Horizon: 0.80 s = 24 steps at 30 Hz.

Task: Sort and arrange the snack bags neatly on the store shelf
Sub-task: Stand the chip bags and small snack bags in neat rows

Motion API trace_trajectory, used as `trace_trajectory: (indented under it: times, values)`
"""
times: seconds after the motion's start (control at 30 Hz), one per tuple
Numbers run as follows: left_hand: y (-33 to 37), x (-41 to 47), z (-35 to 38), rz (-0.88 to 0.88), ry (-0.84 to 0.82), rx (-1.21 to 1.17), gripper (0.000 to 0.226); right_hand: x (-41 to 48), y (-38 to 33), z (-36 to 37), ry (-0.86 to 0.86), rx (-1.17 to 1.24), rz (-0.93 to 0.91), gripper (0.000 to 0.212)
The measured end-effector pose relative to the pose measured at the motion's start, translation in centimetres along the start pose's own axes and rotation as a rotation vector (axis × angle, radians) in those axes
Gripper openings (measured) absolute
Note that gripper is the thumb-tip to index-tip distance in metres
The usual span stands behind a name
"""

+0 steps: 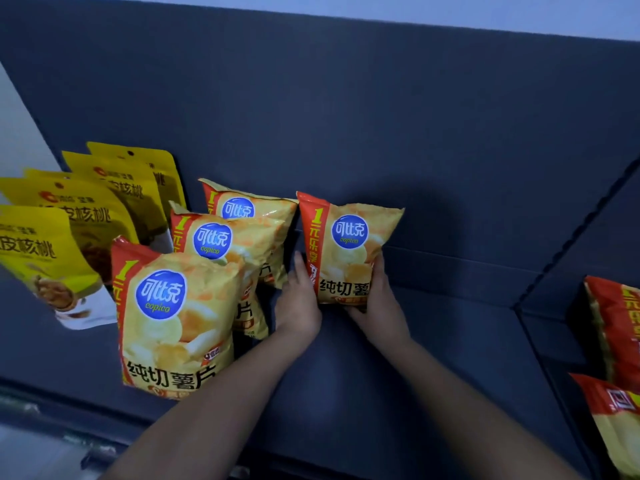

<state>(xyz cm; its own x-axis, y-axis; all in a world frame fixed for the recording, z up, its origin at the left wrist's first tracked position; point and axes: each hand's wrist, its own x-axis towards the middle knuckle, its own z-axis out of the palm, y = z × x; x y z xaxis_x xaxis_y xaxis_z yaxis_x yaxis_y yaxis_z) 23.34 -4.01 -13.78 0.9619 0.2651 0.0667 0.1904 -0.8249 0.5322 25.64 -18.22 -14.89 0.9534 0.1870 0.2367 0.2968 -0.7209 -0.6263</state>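
Observation:
A yellow-and-red potato chip bag (349, 247) with a blue round logo stands upright on the dark blue shelf (450, 341). My left hand (299, 299) presses its left edge and my right hand (377, 306) cups its lower right corner, so both hands hold it. To its left, three matching chip bags stand in a row running front to back: the front one (176, 320), the middle one (221, 251) and the back one (249, 206). Only the tops of the two behind show.
Several yellow walnut pouches (86, 216) stand in rows at the far left. More red-and-yellow bags (620, 341) sit in the neighbouring shelf section at the right, past a dark divider (540, 278). The shelf's back panel (346, 116) rises behind everything.

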Motion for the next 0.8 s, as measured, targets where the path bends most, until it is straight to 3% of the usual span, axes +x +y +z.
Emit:
trace_trajectory:
  times: [0.27,0.43,0.53,0.63,0.8]
  values:
    - [-0.1,-1.1,-0.3,-0.028,-0.084,-0.123,0.088,-1.4,-0.3,-1.3,-0.044,-0.075,0.074,0.110]
    - [1.4,-4.4,-1.4,-0.128,0.019,-0.259,0.090,-3.4,-0.3,-2.6,-0.116,-0.155,0.134,0.109]
    - [3.2,-7.4,-1.3,0.047,-0.013,-0.290,0.074,-4.5,0.1,-4.5,-0.156,-0.240,0.178,0.102]
    - [5.4,-9.2,-0.9,0.395,-0.118,-0.229,0.057,-6.1,0.8,-7.6,-0.147,-0.350,0.172,0.076]
    - [11.0,-11.5,1.2,0.770,-0.351,0.013,0.047,-10.5,2.0,-15.9,0.022,-0.525,0.195,0.057]
